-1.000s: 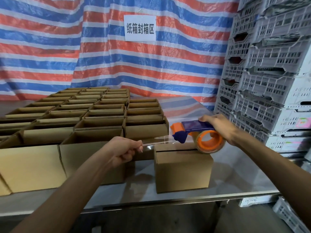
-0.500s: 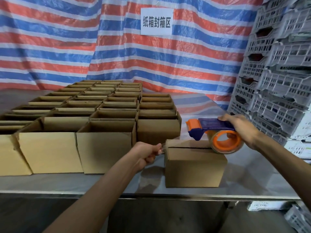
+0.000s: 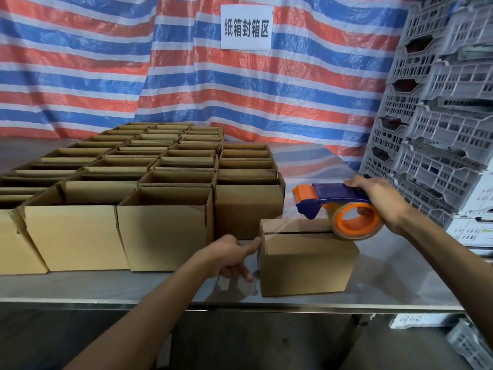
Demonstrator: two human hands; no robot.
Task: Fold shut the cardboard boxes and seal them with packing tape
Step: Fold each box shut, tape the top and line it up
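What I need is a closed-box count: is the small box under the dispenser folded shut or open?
Folded shut: the small box has flaps lying flat, meeting at a seam under the tape dispenser.

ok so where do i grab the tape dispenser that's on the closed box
Take the tape dispenser by its blue handle, coming from above and the right, as the right hand does. The handle runs flat along the top, the roll hangs below it on the box, and the orange cutter end faces left, best kept clear of fingers.
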